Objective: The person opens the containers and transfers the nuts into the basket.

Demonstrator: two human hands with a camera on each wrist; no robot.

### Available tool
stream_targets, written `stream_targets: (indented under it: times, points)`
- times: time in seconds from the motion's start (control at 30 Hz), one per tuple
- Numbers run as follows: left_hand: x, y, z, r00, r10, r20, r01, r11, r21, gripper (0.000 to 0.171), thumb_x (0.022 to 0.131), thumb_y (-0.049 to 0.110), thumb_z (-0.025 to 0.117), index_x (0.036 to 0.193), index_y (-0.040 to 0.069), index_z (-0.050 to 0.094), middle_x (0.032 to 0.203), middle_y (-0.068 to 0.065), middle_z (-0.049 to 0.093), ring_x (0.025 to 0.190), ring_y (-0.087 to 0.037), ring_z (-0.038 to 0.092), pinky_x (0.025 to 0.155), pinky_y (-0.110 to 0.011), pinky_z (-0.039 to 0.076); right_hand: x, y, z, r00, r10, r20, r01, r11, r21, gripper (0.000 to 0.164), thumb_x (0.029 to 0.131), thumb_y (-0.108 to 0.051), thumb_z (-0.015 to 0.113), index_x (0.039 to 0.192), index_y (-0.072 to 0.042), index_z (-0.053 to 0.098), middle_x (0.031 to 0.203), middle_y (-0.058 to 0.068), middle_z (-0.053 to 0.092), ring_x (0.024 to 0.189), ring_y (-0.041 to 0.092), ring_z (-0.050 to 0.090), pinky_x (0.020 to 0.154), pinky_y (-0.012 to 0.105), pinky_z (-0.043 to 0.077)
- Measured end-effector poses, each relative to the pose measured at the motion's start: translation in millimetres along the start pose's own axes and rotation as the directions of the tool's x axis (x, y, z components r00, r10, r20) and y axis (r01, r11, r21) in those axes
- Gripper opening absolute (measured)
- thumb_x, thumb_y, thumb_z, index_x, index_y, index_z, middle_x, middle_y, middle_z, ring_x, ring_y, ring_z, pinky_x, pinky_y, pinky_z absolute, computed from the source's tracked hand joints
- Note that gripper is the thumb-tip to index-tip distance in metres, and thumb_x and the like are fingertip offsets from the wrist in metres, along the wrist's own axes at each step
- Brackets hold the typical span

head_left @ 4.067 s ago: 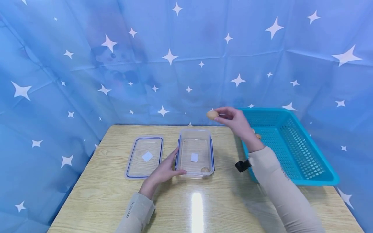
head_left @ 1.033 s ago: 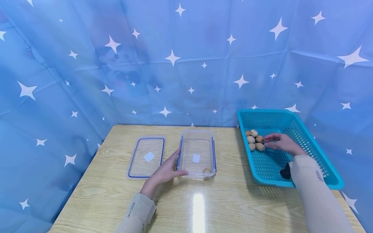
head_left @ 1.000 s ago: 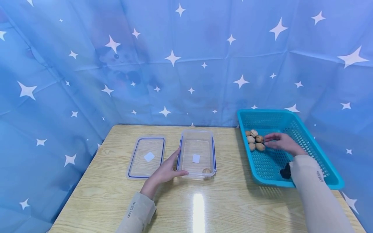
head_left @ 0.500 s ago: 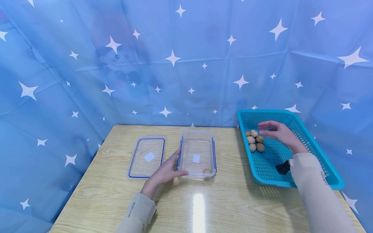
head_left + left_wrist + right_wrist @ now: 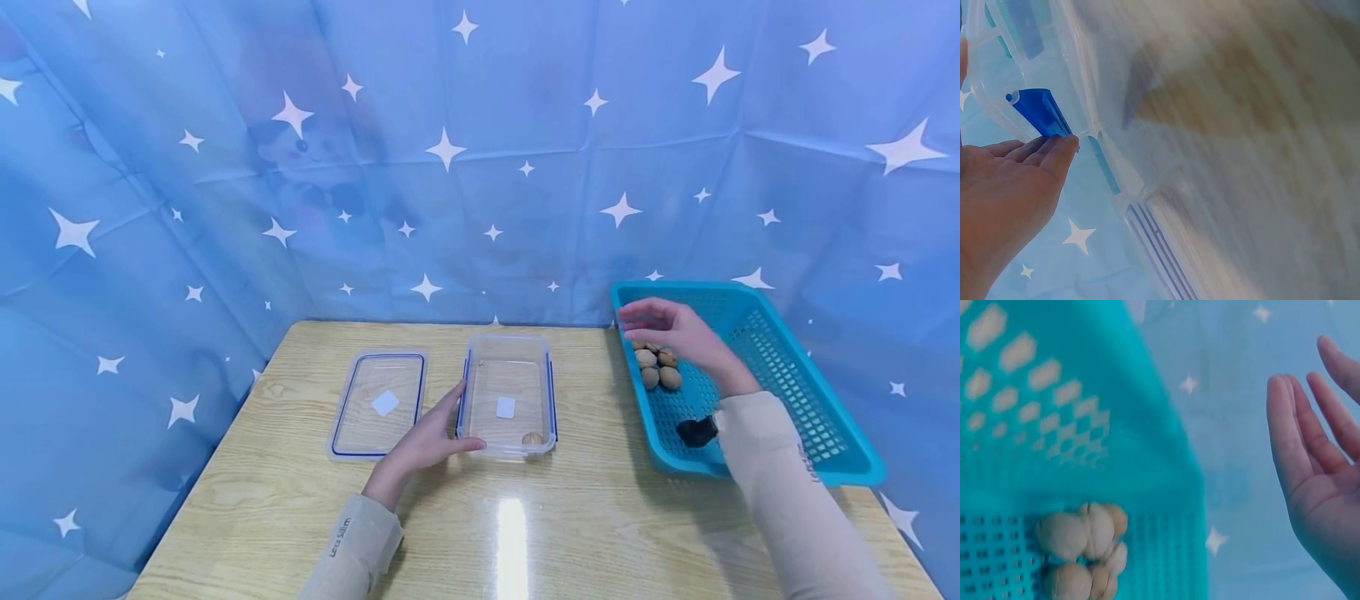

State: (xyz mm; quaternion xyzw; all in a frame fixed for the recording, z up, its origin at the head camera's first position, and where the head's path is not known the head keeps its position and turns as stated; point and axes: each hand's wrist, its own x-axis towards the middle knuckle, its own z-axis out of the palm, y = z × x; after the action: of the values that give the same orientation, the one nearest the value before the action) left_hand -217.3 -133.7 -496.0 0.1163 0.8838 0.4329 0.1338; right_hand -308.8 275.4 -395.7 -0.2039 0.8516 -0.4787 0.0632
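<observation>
My left hand (image 5: 426,433) spreads along the left side of a clear plastic box (image 5: 510,379), thumb at its near left corner. In the left wrist view, its straight fingertips touch a blue latch flap (image 5: 1044,112) of the box. A walnut (image 5: 532,438) sits inside, at the near right corner. My right hand (image 5: 671,329) hovers over the far left side of a turquoise basket (image 5: 810,398), fingers gently bent and holding nothing. Below it several walnuts (image 5: 649,378) are clustered at the basket's left wall; the hand partly covers them. The right wrist view shows the bare palm.
Left of the box lies its clear lid (image 5: 358,418), edged by a blue seal. All stand on a wooden table (image 5: 450,533); a blue star-printed cloth (image 5: 360,208) hangs behind its far edge.
About four seconds ago my right hand pinched a walnut between box and basket; now it holds none. Over the last second it rose from the walnuts and moved left. The left hand stayed put.
</observation>
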Motion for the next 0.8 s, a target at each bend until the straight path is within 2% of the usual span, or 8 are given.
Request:
stream_targets:
  times: [0.1, 0.2, 0.37, 0.5, 0.6, 0.8]
  points:
    - [0.3, 0.0, -0.1, 1.0, 0.002, -0.002, -0.002, 1.0, 0.0, 0.105, 0.084, 0.038, 0.08, 0.162, 0.019, 0.013, 0.168, -0.012, 0.017, 0.153, -0.038, 0.021, 0.123, -0.059, 0.023, 1, -14, 12, 1.0, -0.026, -0.002, 0.026, 1.0, -0.004, 0.04, 0.1, -0.023, 0.061, 0.136, -0.005, 0.056, 0.134, 0.018, 0.061, 0.111, 0.0, 0.063, 0.089, 0.016, 0.053]
    - [0.4, 0.2, -0.3, 1.0, 0.001, 0.0, -0.001, 1.0, -0.002, 0.105, 0.084, 0.038, 0.08, 0.162, 0.019, 0.012, 0.168, -0.012, 0.017, 0.153, -0.038, 0.02, 0.123, -0.058, 0.022, 2, -25, 24, 0.999, -0.037, -0.002, 0.037, 0.999, 0.006, 0.037, 0.101, -0.023, 0.061, 0.133, -0.005, 0.058, 0.132, 0.019, 0.062, 0.112, 0.004, 0.063, 0.089, 0.014, 0.052]
    - [0.6, -0.3, 0.0, 1.0, -0.003, 0.003, 0.003, 1.0, -0.008, 0.105, 0.084, 0.038, 0.08, 0.162, 0.019, 0.012, 0.167, -0.013, 0.017, 0.153, -0.039, 0.021, 0.123, -0.059, 0.023, 2, -37, 45, 0.999, -0.033, 0.036, 0.031, 0.998, 0.052, 0.038, 0.1, -0.026, 0.062, 0.131, -0.005, 0.059, 0.13, 0.01, 0.064, 0.113, 0.008, 0.064, 0.092, 0.017, 0.053]
    - [1.0, -1.1, 1.1, 1.0, -0.003, 0.001, 0.003, 1.0, -0.011, 0.105, 0.084, 0.039, 0.08, 0.162, 0.02, 0.012, 0.167, -0.013, 0.017, 0.153, -0.039, 0.021, 0.122, -0.06, 0.023, 2, -38, 64, 0.993, -0.027, 0.113, 0.012, 0.991, 0.131, 0.039, 0.099, -0.026, 0.063, 0.132, -0.006, 0.059, 0.134, 0.01, 0.062, 0.118, 0.014, 0.063, 0.095, 0.021, 0.054]
    - [1.1, -2.0, 1.0, 1.0, 0.004, 0.001, -0.004, 1.0, -0.01, 0.105, 0.084, 0.039, 0.079, 0.162, 0.019, 0.012, 0.167, -0.014, 0.017, 0.152, -0.04, 0.021, 0.122, -0.06, 0.024, 3, -37, 80, 0.982, -0.04, 0.182, 0.006, 0.983, 0.185, 0.039, 0.1, -0.024, 0.062, 0.134, -0.006, 0.058, 0.136, 0.015, 0.06, 0.121, 0.022, 0.062, 0.096, 0.025, 0.055]
    - [0.9, -0.4, 1.1, 1.0, 0.002, -0.002, -0.002, 1.0, -0.023, 0.105, 0.084, 0.038, 0.08, 0.162, 0.019, 0.012, 0.167, -0.014, 0.017, 0.152, -0.04, 0.021, 0.122, -0.06, 0.024, 5, -32, 113, 0.952, -0.047, 0.303, -0.021, 0.976, 0.217, 0.04, 0.102, -0.025, 0.057, 0.135, -0.002, 0.055, 0.135, 0.019, 0.059, 0.122, 0.025, 0.062, 0.099, 0.037, 0.057]
